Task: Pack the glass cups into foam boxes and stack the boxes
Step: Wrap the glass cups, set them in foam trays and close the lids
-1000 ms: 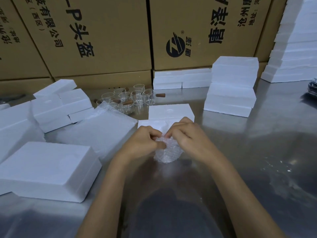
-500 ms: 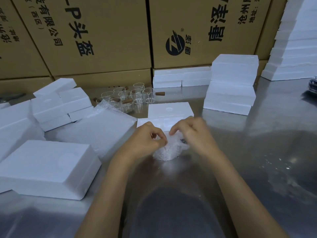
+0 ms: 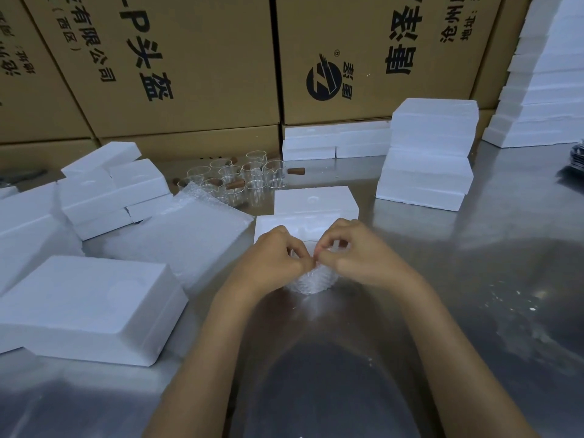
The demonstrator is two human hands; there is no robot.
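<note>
Head cam: both hands, left hand (image 3: 274,258) and right hand (image 3: 354,252), are together, pinching the bubble wrap (image 3: 311,281) at the cup's rim. A second ago the wrap was a crumpled wad; now it's snug round the glass cup (image 3: 308,246) standing on the counter (image 3: 474,279), so wrapping looks nearly done. Open foam box (image 3: 314,203) waits just behind; spare cups (image 3: 249,177) further back.

Cup in my hands: my left hand (image 3: 274,260) and right hand (image 3: 357,256) cover most of the bubble-wrapped cup (image 3: 311,279); only its lower wrap shows.
Foam box behind: my knuckles hide the near edge of the foam box (image 3: 316,202).
Far glasses: the glass cups (image 3: 243,178) blur together, too small to count.
</note>
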